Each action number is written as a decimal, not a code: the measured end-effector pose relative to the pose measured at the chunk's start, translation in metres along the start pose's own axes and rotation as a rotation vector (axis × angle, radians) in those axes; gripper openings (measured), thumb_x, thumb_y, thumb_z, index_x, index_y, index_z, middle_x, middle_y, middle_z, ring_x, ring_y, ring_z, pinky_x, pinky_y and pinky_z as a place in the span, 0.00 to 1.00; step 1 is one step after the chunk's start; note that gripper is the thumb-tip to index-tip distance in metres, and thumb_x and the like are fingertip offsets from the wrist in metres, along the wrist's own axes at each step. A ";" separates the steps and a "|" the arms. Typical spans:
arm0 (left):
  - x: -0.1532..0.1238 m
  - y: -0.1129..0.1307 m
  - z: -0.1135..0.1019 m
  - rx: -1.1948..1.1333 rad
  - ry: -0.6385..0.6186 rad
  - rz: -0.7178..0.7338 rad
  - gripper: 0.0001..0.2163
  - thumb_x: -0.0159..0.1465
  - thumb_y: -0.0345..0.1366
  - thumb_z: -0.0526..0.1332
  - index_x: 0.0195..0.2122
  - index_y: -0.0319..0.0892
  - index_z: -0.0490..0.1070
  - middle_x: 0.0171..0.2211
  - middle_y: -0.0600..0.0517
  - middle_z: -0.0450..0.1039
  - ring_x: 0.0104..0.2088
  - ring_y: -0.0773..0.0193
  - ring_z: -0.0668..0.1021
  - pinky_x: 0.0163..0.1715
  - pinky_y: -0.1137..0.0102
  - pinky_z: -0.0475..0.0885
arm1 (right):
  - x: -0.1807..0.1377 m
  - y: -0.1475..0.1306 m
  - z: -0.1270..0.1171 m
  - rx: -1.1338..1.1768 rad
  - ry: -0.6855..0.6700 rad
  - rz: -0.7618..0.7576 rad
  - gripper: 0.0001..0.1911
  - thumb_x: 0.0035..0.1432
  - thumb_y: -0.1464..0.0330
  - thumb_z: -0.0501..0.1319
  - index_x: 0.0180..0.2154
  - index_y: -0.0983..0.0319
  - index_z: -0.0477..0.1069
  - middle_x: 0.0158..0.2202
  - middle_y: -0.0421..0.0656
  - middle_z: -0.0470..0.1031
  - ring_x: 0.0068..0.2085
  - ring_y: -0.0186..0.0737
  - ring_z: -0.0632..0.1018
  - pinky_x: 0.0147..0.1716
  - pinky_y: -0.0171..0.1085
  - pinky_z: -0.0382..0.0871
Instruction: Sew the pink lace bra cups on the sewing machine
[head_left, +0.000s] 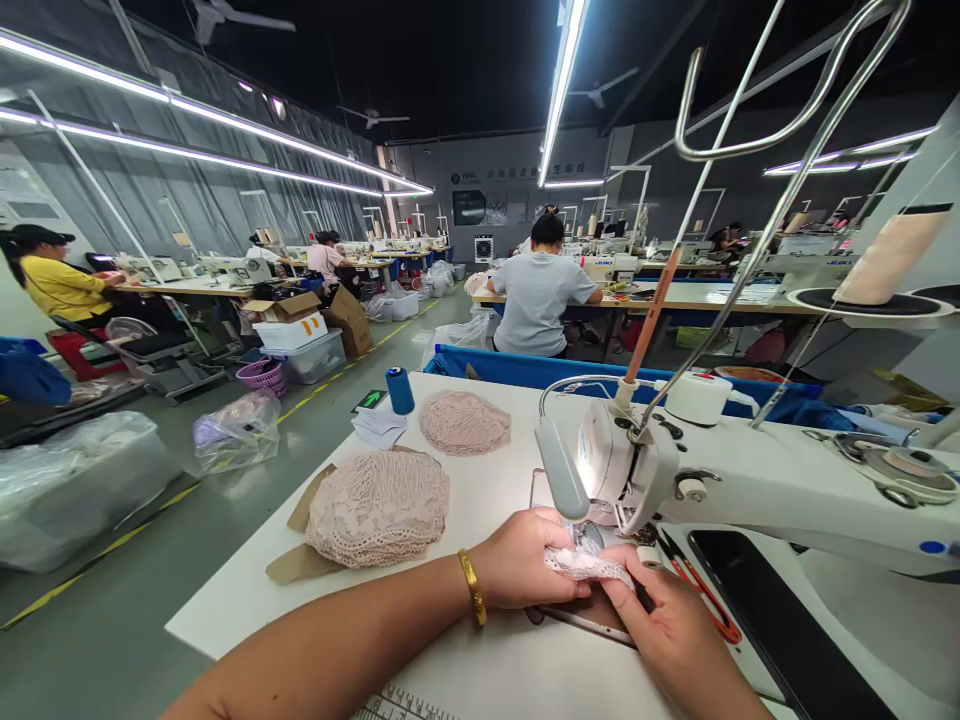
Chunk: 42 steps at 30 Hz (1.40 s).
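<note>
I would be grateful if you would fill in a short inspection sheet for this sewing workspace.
Surface: white tabletop, ruler markings at the near edge.
Work items: lace piece at the sewing machine; large lace stack and smaller lace stack to the left.
Clutter: blue thread spool, folded paper, red-handled tool, black flat slab.
Hands: left hand and right hand both grip the lace piece.
Cables: thin line arching by the machine head; cable or tube, cannot tell.
Surroundings: person in a grey shirt seated ahead; covered bin on the floor, left; ceiling lights lit.
</note>
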<state>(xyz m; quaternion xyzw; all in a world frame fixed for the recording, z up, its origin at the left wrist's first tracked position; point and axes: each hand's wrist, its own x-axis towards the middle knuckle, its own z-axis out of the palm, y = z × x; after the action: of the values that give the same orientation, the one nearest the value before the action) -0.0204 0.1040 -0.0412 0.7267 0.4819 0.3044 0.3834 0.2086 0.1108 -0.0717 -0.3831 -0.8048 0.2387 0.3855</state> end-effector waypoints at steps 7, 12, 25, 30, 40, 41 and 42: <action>-0.020 -0.006 0.007 0.487 -0.065 0.456 0.06 0.66 0.37 0.71 0.32 0.44 0.79 0.37 0.52 0.80 0.39 0.60 0.78 0.45 0.64 0.70 | 0.002 -0.010 -0.017 -0.216 -0.244 -0.465 0.11 0.69 0.73 0.54 0.36 0.56 0.74 0.34 0.42 0.80 0.35 0.42 0.81 0.34 0.36 0.76; -0.032 -0.004 0.009 0.647 -0.062 0.528 0.03 0.65 0.30 0.69 0.36 0.44 0.77 0.43 0.56 0.85 0.43 0.59 0.81 0.47 0.60 0.66 | 0.002 -0.010 -0.021 -0.351 -0.285 -0.582 0.09 0.67 0.76 0.55 0.37 0.57 0.68 0.33 0.41 0.76 0.33 0.41 0.78 0.32 0.36 0.72; -0.023 -0.011 0.005 0.656 -0.060 0.482 0.03 0.64 0.30 0.69 0.38 0.44 0.79 0.46 0.56 0.85 0.44 0.58 0.82 0.51 0.59 0.68 | 0.000 0.007 -0.021 -0.352 -0.275 -0.479 0.12 0.65 0.77 0.57 0.43 0.55 0.73 0.38 0.42 0.80 0.39 0.44 0.81 0.40 0.38 0.76; -0.016 -0.012 0.004 0.697 -0.069 0.428 0.04 0.64 0.31 0.69 0.40 0.44 0.80 0.47 0.54 0.84 0.45 0.56 0.81 0.53 0.58 0.70 | 0.006 0.007 -0.016 -0.363 -0.232 -0.424 0.13 0.66 0.76 0.54 0.42 0.54 0.73 0.34 0.41 0.79 0.33 0.44 0.82 0.30 0.38 0.74; -0.005 -0.010 -0.002 0.504 -0.010 0.366 0.05 0.69 0.30 0.64 0.42 0.43 0.80 0.44 0.50 0.82 0.45 0.57 0.81 0.51 0.66 0.74 | 0.008 0.004 -0.008 -0.318 -0.107 -0.420 0.18 0.70 0.74 0.53 0.54 0.54 0.75 0.45 0.44 0.85 0.42 0.47 0.86 0.38 0.41 0.81; -0.004 -0.010 -0.002 0.443 0.014 0.352 0.05 0.69 0.30 0.64 0.41 0.43 0.80 0.43 0.50 0.81 0.44 0.58 0.81 0.49 0.67 0.74 | 0.008 0.002 -0.007 -0.285 -0.091 -0.380 0.17 0.72 0.72 0.53 0.52 0.54 0.77 0.43 0.44 0.85 0.41 0.47 0.86 0.38 0.41 0.81; -0.003 -0.009 -0.003 0.390 0.033 0.327 0.06 0.69 0.30 0.63 0.41 0.43 0.80 0.41 0.50 0.81 0.43 0.59 0.80 0.48 0.68 0.75 | 0.008 0.001 -0.006 -0.256 -0.074 -0.323 0.15 0.74 0.70 0.53 0.50 0.54 0.78 0.41 0.44 0.85 0.40 0.46 0.86 0.37 0.41 0.81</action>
<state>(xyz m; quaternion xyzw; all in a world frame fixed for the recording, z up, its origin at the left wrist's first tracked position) -0.0283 0.1042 -0.0478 0.8501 0.4137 0.2756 0.1736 0.2103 0.1183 -0.0651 -0.2861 -0.8930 0.0835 0.3371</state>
